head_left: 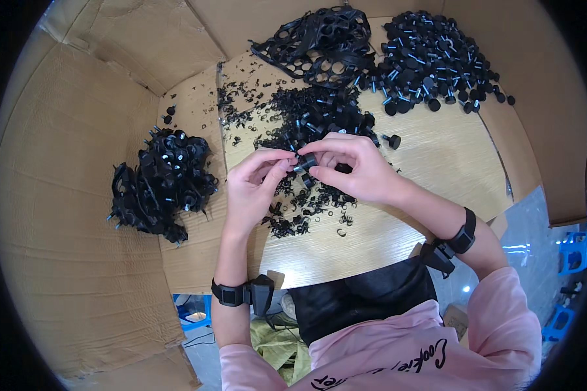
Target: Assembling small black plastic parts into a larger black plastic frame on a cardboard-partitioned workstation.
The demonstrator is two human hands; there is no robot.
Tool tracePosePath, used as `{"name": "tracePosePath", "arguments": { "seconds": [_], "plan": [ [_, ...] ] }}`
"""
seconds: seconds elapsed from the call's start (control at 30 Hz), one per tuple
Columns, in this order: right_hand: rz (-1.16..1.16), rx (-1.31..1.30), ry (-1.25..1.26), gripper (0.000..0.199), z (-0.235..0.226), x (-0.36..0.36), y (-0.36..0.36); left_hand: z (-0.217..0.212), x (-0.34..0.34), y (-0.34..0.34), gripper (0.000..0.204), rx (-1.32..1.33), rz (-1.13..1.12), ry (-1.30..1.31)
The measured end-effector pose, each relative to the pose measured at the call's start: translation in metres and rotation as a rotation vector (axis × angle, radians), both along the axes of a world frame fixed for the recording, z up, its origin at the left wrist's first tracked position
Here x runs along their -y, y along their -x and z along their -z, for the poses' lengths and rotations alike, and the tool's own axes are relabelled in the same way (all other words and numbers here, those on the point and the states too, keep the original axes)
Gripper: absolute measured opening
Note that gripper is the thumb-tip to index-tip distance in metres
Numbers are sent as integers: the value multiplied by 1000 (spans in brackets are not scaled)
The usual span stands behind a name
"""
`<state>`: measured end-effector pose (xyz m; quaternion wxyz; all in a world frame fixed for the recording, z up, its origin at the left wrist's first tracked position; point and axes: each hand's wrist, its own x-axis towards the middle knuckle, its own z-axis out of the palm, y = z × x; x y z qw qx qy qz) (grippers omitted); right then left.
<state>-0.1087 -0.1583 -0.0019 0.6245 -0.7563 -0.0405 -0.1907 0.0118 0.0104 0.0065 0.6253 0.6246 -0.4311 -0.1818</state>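
Both hands meet over the middle of the table point(437, 156): the left hand point(251, 186) and right hand point(352, 166) pinch one small black knob point(304, 163) between closed fingertips. A heap of finished knobs point(430, 58) fills the far right corner; untrimmed black clusters point(160, 186) wait on the left edge, so plenty looks undone. Black trimmings point(306, 208) litter the centre.
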Motion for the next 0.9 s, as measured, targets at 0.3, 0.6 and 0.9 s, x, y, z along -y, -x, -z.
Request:
{"name": "tracePosePath", "arguments": {
  "seconds": [0.3, 0.6, 0.9],
  "plan": [
    [85, 18, -65, 28, -3, -4, 1, 1, 1, -1, 22, -109, -38, -56],
    [57, -143, -110, 25, -5, -7, 2, 0, -1, -4, 24, -206, 75, -31],
    [72, -32, 2, 27, -1, -7, 1, 2, -1, -3, 16, -190, 41, -62]
  ]
}}
